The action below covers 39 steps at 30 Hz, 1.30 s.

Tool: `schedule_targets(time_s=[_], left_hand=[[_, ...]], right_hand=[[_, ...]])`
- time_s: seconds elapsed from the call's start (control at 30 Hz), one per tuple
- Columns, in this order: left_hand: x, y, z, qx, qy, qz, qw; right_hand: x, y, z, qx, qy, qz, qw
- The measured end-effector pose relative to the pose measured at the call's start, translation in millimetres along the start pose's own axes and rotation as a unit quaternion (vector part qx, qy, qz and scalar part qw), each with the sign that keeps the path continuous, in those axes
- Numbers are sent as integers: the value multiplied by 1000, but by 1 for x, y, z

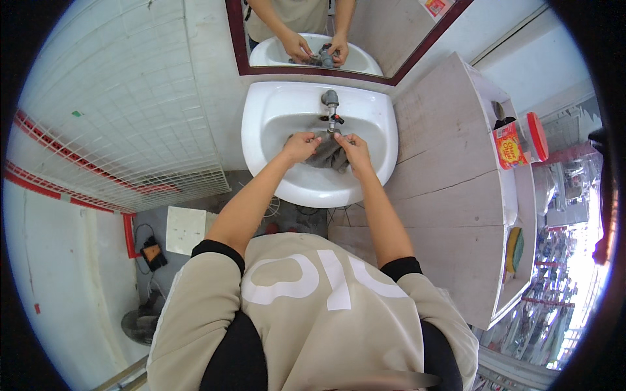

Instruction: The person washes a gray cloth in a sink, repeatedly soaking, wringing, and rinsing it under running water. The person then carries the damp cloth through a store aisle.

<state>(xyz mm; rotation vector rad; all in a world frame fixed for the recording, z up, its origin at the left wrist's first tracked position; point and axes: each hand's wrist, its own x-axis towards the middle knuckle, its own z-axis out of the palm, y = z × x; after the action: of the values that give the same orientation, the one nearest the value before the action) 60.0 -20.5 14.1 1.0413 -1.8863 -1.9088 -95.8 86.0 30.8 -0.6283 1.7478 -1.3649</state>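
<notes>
A dark grey cloth hangs between my hands inside the white washbasin, just under the tap. My left hand pinches the cloth's left side. On its right side, my right hand is closed on the cloth near the upper edge. The tap has a grey pipe fitting and a small dark and red handle. Whether water is running cannot be made out. The cloth's lower end droops toward the bowl.
A dark-red-framed mirror is fixed above the basin. To the right stands a pale wooden cabinet with a red-lidded jar and a sponge. At left are a white wire grid, a white stool-like box and a fan.
</notes>
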Motion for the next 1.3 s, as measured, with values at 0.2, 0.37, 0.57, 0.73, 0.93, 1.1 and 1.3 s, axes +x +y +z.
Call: schedule_targets(time_s=[0.2,0.37,0.57,0.73,0.93,1.1,1.3], left_hand=[[14,2,9,-298,-49,-153,941],[-3,12,7,-292,25,-197,935],[-18,16,4,-233,166,-108,952],[-16,14,2,-259,217,-215,916],[-12,12,7,-348,170,-263,884],[-4,19,18,-446,7,-321,835],[18,5,39,-559,-61,-226,795]], right_hand=[[-4,-5,24,-13,28,-82,996],[12,-7,18,-103,-59,-14,993],[21,4,16,62,65,-31,995],[13,-10,10,202,94,-41,974],[-4,-32,-6,538,86,-20,838],[-15,-26,-2,638,75,29,766],[-30,-13,17,640,60,87,761]])
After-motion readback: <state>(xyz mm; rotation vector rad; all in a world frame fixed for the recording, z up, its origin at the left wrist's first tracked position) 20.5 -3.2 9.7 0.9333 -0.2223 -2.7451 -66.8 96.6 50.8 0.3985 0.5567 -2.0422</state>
